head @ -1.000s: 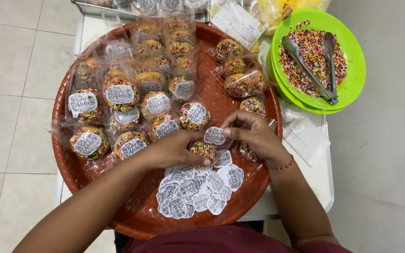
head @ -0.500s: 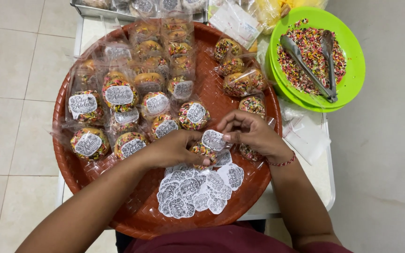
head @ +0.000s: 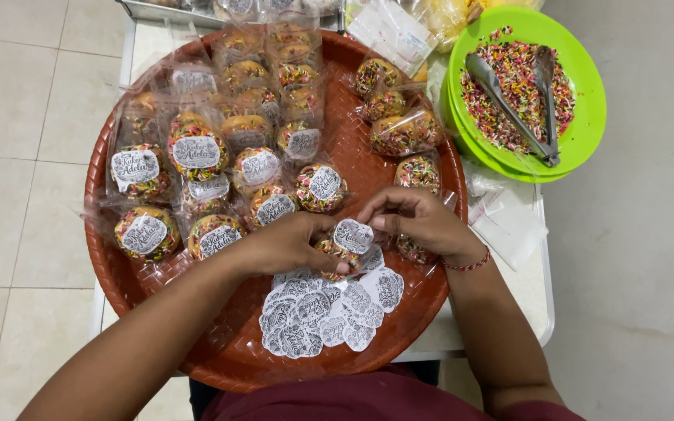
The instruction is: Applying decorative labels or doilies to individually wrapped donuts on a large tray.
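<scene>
On the large round reddish-brown woven tray (head: 157, 312), near its front middle, the left hand (head: 286, 243) has its grip clenched around a small sprinkle-covered doughnut in a clear plastic wrapper (head: 335, 256), thumb and fingers cupping it from the left. The right hand (head: 423, 222) meets it from the other side, its fingertips pinching a white scalloped round sticker with dark lettering (head: 352, 235) that lies against the top of that wrapped doughnut. A thin red string bracelet (head: 468, 265) circles the right wrist. Just below both hands, a loose heap of the same white stickers (head: 329, 312) lies overlapping on the tray. To the left and beyond the hands, wrapped sprinkle doughnuts already bearing stickers (head: 196, 152) fill the tray in rough rows, while a smaller cluster of wrapped doughnuts without stickers (head: 399, 129) sits to the right, just beyond the right hand. Off the tray's right edge, on the white counter (head: 536, 304), a bright green round plastic bowl (head: 587, 93) holds multicoloured sprinkles (head: 509, 70) with a pair of metal tongs (head: 512, 105) lying across them. Empty clear plastic bags (head: 505, 222) lie between the bowl and the right forearm. Pale floor tiles (head: 17, 117) show to the left.
</scene>
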